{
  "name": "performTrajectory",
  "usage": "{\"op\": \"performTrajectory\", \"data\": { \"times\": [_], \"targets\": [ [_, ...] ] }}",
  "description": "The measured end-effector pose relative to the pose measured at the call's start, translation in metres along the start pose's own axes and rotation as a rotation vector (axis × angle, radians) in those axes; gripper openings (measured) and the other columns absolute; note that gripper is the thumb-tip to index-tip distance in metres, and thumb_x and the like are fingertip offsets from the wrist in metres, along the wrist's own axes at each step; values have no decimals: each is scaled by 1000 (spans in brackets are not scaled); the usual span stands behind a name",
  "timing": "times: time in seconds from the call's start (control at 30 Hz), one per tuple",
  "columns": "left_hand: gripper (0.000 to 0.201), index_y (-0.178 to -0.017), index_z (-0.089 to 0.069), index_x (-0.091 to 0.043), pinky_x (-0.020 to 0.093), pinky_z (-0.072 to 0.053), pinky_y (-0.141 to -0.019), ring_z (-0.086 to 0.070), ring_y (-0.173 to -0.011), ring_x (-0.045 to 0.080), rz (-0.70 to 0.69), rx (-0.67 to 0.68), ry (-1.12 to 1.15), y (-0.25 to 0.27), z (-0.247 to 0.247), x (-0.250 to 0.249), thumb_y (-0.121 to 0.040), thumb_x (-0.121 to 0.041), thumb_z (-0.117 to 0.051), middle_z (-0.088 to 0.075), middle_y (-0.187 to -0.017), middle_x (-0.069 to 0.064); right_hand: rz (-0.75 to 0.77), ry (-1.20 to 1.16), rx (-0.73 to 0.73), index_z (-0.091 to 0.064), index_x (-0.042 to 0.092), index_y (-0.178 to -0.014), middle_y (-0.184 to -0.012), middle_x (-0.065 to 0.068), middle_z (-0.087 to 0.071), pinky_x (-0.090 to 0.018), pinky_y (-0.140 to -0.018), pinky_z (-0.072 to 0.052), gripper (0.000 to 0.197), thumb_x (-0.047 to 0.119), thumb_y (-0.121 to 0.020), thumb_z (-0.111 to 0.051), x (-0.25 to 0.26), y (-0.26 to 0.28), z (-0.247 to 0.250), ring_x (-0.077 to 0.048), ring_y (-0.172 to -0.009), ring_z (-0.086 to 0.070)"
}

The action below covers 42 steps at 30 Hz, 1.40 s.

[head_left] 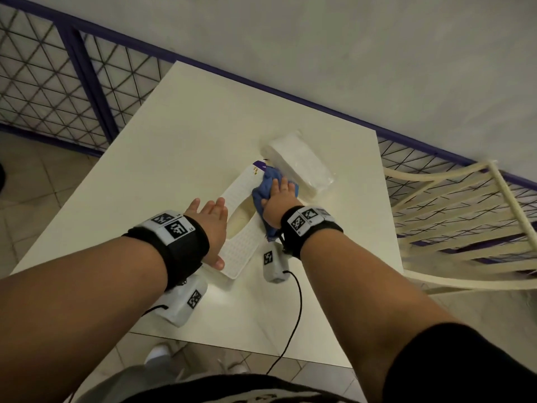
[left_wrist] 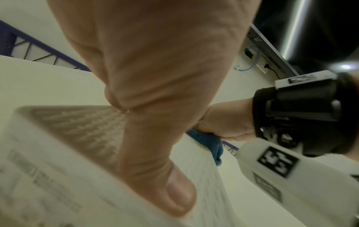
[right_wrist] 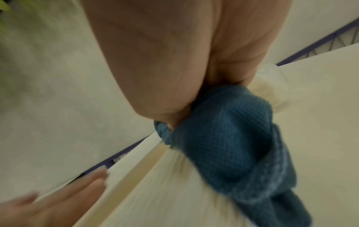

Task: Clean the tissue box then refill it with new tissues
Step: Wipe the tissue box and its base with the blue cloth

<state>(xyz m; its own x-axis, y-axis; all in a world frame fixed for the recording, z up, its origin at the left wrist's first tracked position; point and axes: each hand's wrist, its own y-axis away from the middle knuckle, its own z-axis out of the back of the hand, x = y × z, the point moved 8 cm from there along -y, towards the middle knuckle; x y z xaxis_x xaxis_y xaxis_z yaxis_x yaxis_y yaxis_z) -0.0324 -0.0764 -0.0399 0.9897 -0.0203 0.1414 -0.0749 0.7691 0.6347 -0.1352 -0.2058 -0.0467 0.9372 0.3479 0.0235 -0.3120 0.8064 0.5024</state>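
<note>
A white tissue box [head_left: 241, 245] with an oval opening lies flat in the middle of the cream table [head_left: 180, 132]. My left hand [head_left: 213, 225] rests on the box's near left side, fingers straight, thumb [left_wrist: 170, 184] pressed on its top. My right hand [head_left: 280, 199] grips a bunched blue cloth [head_left: 266, 189] and presses it on the box's far right part; the cloth [right_wrist: 229, 135] is bunched under the palm in the right wrist view. A clear-wrapped pack of white tissues [head_left: 299, 164] lies just beyond the box.
A cream slatted chair [head_left: 459, 222] stands at the table's right. A purple-framed wire fence [head_left: 58, 82] runs behind the table and along the grey wall. A black cable [head_left: 293, 315] trails off the table's near edge.
</note>
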Motion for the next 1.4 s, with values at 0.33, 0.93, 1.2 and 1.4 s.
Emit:
{"op": "performTrajectory", "data": {
  "times": [0.33, 0.93, 1.2, 1.4],
  "targets": [
    [117, -151, 7, -4, 45, -1, -120, 5, -148, 28, -47, -31, 49, 1, -2, 2, -77, -64, -61, 14, -159, 17, 307, 39, 76, -24, 12, -148, -156, -12, -22, -39, -112, -31, 64, 26, -93, -53, 57, 98, -40, -30, -141, -26],
    [117, -151, 2, -2, 46, -2, -120, -5, -148, 26, -1, -75, 6, 15, -4, 8, -75, -63, -64, 4, -160, 17, 146, -329, -214, -69, 11, -104, -98, -11, -70, -24, -73, -39, 21, 18, -87, -58, -32, 127, 66, -27, -91, -62],
    [115, -150, 6, -1, 46, -5, -120, -1, -148, 28, -4, -78, 141, 14, -9, 4, -77, -47, -70, 9, -160, 18, 3, -383, -318, -64, 11, -117, -110, -16, -68, -29, -79, -41, 29, 18, -92, -52, -72, 95, 91, -29, -97, -60],
    [115, -149, 14, -2, 44, -5, -120, 10, -148, 30, -27, -37, 216, 11, -16, 5, -81, -42, -69, 20, -158, 17, -92, -146, -80, -11, 7, -149, -157, -15, -8, -43, -117, -22, 64, 27, -96, -41, -36, 32, -2, -33, -144, -14]
  ]
}}
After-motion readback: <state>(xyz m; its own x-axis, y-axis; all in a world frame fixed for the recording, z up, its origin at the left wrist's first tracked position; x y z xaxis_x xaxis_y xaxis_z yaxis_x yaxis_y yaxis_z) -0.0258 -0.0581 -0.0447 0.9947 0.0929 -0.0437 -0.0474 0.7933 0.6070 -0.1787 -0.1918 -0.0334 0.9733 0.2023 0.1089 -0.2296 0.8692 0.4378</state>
